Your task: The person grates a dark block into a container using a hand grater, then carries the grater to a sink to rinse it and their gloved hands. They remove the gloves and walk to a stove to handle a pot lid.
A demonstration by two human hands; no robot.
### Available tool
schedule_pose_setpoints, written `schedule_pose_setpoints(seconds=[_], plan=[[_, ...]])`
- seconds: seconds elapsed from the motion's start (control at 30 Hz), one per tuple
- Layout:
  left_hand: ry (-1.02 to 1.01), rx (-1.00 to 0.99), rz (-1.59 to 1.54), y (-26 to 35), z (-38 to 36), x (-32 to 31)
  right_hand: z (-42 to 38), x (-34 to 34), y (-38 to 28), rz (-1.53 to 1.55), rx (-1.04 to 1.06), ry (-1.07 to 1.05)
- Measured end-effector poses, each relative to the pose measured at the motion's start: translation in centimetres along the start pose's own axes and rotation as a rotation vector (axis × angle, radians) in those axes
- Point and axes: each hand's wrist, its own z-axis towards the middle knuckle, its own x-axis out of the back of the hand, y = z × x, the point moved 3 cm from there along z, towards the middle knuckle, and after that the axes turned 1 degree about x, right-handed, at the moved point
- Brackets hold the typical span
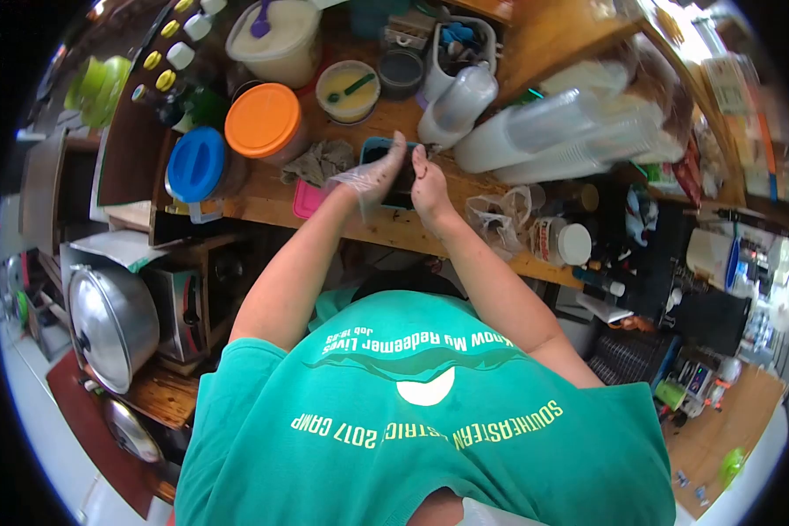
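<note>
My left hand [377,177], in a thin clear plastic glove, is raised on edge over a blue-rimmed container [375,143] with dark contents. Facing it from the right is my right hand [429,186], bare, with dark specks on its skin. Both hands have their fingers stretched toward the back of the bench, tips close together and partly hiding the container. Whether anything small lies between the palms does not show. A crumpled grey cloth [319,163] and a pink item [306,200] lie just left of the gloved hand.
On the wooden bench [272,203] stand an orange-lidded tub [263,120], a blue-lidded jar [196,164], and a bowl with a green spoon [348,91]. Stacked clear cups [552,131], a plastic bag [497,217] and a white-lidded jar [560,242] are to the right.
</note>
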Motion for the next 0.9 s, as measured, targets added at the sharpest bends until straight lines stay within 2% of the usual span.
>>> schedule_pose_setpoints(seconds=[0.03, 0.1, 0.2, 0.3, 0.33, 0.37, 0.4, 0.43, 0.47, 0.53, 0.57, 0.63, 0.67, 0.73, 0.83, 0.9], plan=[[0.035, -0.123, -0.03, -0.3, 1.0, -0.2, 0.7, -0.1, 1.0, 0.056, 0.049, -0.005], [0.084, -0.053, -0.094, 0.1, 0.6, 0.7, 0.0, 0.6, -0.8, -0.275, -0.074, -0.03], [0.026, -0.081, -0.172, -1.1, 2.6, 1.4, 1.2, 0.7, 1.5, -0.148, 0.022, 0.006], [-0.028, -0.127, -0.339, -1.9, 4.3, 1.7, 0.4, 0.6, 0.4, -0.191, 0.08, 0.066], [0.064, -0.049, -0.028, 2.1, -0.1, 2.2, 0.4, 0.9, 0.4, -0.179, 0.079, 0.075], [0.063, -0.047, -0.016, 2.3, -0.1, 2.1, 0.6, 1.0, 0.4, -0.228, -0.016, 0.026], [0.037, -0.148, 0.313, 2.9, -0.1, 2.1, 0.6, 1.0, 0.5, -0.277, -0.11, -0.025], [0.01, -0.25, 0.642, 3.3, -0.1, 1.9, 0.6, 1.1, 0.2, -0.268, -0.107, -0.02], [0.009, -0.249, 0.652, 3.0, 0.2, 1.9, 0.5, 1.0, -0.3, -0.298, -0.111, -0.018], [0.139, -0.27, 0.763, 1.4, 1.9, 1.7, 0.5, 1.0, -0.5, -0.323, -0.114, -0.009], [0.136, -0.273, 0.772, 0.6, 3.0, 1.5, 0.8, 0.9, -0.2, -0.281, -0.083, -0.019], [0.124, -0.102, 0.729, -1.0, 5.2, 1.3, 1.1, 1.0, -0.2, -0.237, -0.051, -0.019], [0.12, -0.105, 0.735, -0.8, 5.5, 0.7, 1.1, 1.0, -0.2, -0.225, -0.076, -0.031], [0.072, -0.006, 0.905, -0.6, 6.1, -0.7, 1.0, 0.9, -0.2, -0.212, -0.099, -0.044], [0.058, 0.039, 0.874, -1.5, 8.0, -1.4, 1.1, 1.0, -0.6, -0.216, -0.001, 0.016], [0.06, 0.014, 0.893, -1.2, 8.0, -1.6, 1.0, 1.5, -0.7, -0.301, -0.086, 0.009]])
